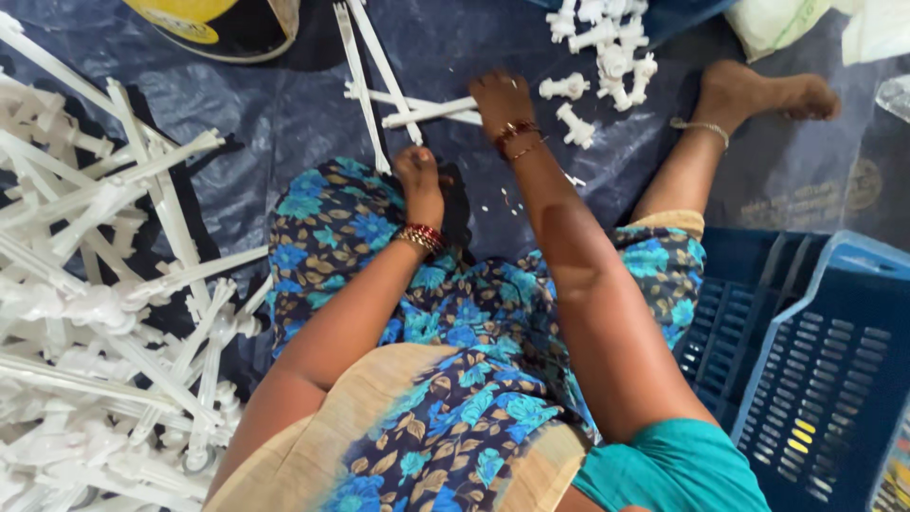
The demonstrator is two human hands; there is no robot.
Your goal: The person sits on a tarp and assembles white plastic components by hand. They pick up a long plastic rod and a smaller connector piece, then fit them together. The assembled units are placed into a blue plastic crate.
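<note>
Your left hand (417,175) closes on a white plastic frame (365,95); your right hand (500,100) presses its rods, grip unclear. Twisting may scatter pieces (607,57) across the tarp (284,104).

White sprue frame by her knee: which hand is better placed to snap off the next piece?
Probably the right hand: it rests on the white sprue frame, close to the loose white fittings. The left hand is drawn back at the floral dress, touching only the frame's near end.

White plastic sprues (104,313) cut off at left edge; blue crate (834,379) likewise at right.
</note>
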